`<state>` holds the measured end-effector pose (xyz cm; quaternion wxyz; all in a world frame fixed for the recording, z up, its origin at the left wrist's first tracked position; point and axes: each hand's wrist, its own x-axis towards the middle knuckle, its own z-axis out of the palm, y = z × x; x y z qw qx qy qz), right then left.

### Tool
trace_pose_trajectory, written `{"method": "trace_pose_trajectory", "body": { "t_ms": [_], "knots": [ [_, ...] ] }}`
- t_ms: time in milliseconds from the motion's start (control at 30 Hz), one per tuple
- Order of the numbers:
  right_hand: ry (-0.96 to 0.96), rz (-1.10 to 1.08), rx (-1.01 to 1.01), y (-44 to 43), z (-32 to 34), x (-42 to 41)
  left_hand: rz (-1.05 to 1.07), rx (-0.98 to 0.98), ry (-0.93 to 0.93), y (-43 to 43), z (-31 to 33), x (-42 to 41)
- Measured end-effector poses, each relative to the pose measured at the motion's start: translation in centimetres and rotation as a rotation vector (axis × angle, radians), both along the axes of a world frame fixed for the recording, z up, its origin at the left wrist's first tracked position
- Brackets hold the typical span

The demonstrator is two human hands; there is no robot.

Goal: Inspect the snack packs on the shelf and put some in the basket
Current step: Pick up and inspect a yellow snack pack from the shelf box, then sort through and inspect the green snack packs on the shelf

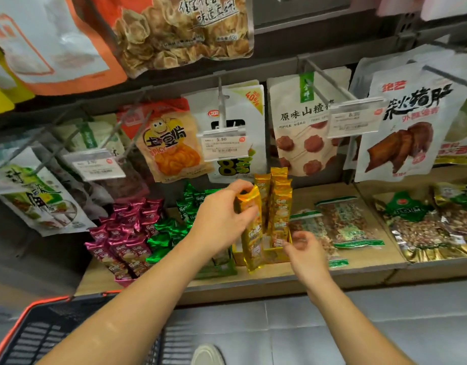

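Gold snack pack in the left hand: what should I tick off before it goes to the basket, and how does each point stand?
1. Left hand grips the gold pack near its top: ok.
2. Pack fully out of the yellow box: cannot tell.
3. Right hand holds nothing, fingers loose beside the box: ok.
4. Other gold packs stand upright in the box: ok.
5. Basket at lower left, top open: ok.
6. Room inside the basket: cannot tell, the left arm covers part.
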<state>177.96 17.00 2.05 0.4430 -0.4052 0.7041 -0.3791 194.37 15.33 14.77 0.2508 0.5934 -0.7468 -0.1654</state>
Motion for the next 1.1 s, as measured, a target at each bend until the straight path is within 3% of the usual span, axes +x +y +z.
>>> {"method": "trace_pose_trajectory", "body": {
  "t_ms": [167,367,567,700,800,967,1100],
  "knots": [
    [0.094,0.065,0.000,-2.1,-2.3,-0.4,0.017,-0.074,-0.043,-3.1,-1.9,-0.6],
    [0.307,0.099,-0.039,-3.0,-4.0,-0.2,-0.023,-0.011,-0.281,-6.6,-4.7,-3.1],
    [0.415,0.105,-0.089,-2.6,-4.7,0.4,0.047,0.057,-0.266,-8.5,-6.6,-4.0],
    [0.392,0.032,-0.218,-1.5,-4.2,0.9,0.105,0.134,-0.238,-8.5,-5.6,-4.0],
    [0.319,0.040,-0.332,-1.0,-3.5,1.6,0.026,0.085,-0.368,-6.4,-3.9,-2.3],
    [0.181,0.231,-0.418,-0.4,-2.3,4.3,-0.086,-0.048,-0.528,-1.8,-0.6,4.8],
    [0.160,0.449,-0.418,0.6,-2.1,7.2,-0.045,0.033,-0.524,0.7,-1.3,8.3]
  ]
}}
